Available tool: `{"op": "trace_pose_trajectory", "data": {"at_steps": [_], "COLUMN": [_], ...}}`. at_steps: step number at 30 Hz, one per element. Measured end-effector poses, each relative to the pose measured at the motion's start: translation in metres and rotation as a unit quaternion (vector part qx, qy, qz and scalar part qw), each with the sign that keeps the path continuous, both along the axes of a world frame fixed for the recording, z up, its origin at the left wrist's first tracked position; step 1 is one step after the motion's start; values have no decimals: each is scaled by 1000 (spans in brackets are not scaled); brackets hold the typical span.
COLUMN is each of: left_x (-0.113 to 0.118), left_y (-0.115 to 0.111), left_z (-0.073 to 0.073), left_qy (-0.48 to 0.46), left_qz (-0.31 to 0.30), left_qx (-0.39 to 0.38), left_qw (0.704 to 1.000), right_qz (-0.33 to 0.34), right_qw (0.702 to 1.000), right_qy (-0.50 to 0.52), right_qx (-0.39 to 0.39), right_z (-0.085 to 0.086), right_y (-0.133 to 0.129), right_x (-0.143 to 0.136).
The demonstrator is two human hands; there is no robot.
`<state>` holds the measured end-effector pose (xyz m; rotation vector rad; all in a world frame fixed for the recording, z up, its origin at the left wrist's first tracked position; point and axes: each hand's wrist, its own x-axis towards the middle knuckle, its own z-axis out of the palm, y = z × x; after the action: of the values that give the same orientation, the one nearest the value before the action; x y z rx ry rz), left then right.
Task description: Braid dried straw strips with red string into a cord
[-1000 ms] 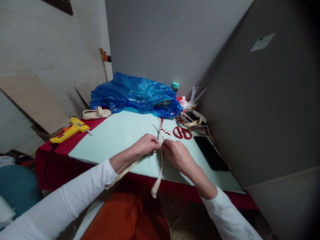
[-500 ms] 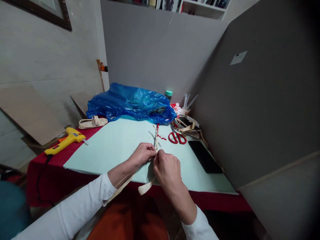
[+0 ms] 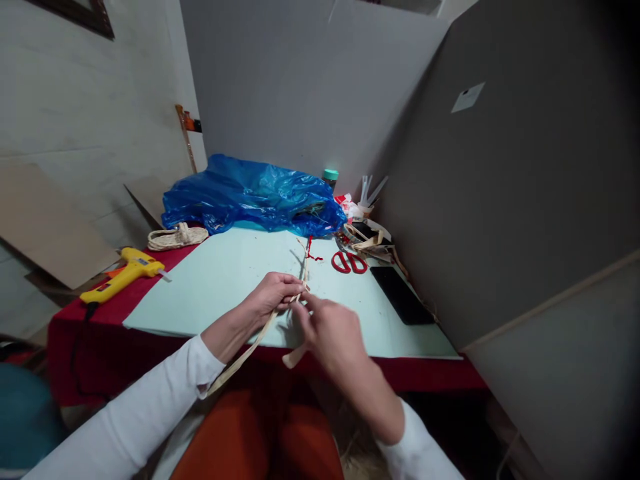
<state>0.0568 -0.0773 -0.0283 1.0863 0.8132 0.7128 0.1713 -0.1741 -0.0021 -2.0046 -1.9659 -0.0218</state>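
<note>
My left hand is closed, its thumb and fingertips pinching a narrow pale braid of flat plant-fibre strips. The braid runs away from me over the pale green board to a red cord at its far end. A long loose strip trails from the left hand down past the sleeve. My right hand is closed beside it, fingertips meeting the left ones at the near end of the braid. From under the right palm hangs a short, wide strip end. The exact crossing of the strips is hidden by the fingers.
Red-handled scissors and a black phone-like slab lie to the right. A yellow glue gun and a coiled braid are at the left. A blue plastic bag covers the back; a grey panel bounds the right side.
My right hand has shifted slightly, its fingers lifting and opening out from the braid's end. The long strip by my left wrist shows more. The whole view has tilted down a little.
</note>
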Motion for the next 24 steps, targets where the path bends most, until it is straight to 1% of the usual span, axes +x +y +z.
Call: {"op": "trace_pose_trajectory", "data": {"at_steps": [2,3,5,7,9,10,12,15,17,20,22,24], "left_x": [-1,-1,-1,-1,-2,-3,-6,-9,-9,-8,-8,-10], "left_y": [1,0,-1,-4,-6,-7,-8,-7,-6,-8,-11,-13], "left_z": [-1,-1,0,1,2,3,4,5,4,3,6,11], "left_qy": [-11,-12,-5,4,18,29,54,97,135,209,258,309], "left_qz": [-6,-6,-5,-8,-12,-15,-21,-32,-27,-4,19,38], "left_qx": [1,2,6,18,38,50,77,130,182,265,319,369], "left_qw": [1000,1000,1000,1000,999,998,995,986,974,941,912,876], "right_qz": [-26,-10,61,121,135,128,114,108,105,96,84,72], "right_qw": [990,979,956,920,886,877,875,882,882,871,861,855], "right_qy": [136,199,287,372,439,459,469,459,459,481,502,514], "right_qx": [37,48,18,-38,-67,-65,-46,-21,-9,8,13,17], "right_z": [5,5,-3,-15,-28,-34,-41,-44,-44,-44,-45,-45], "right_y": [10,16,30,42,48,50,51,51,52,51,51,50], "right_x": [21,29,39,38,32,29,25,25,24,22,20,19]}}
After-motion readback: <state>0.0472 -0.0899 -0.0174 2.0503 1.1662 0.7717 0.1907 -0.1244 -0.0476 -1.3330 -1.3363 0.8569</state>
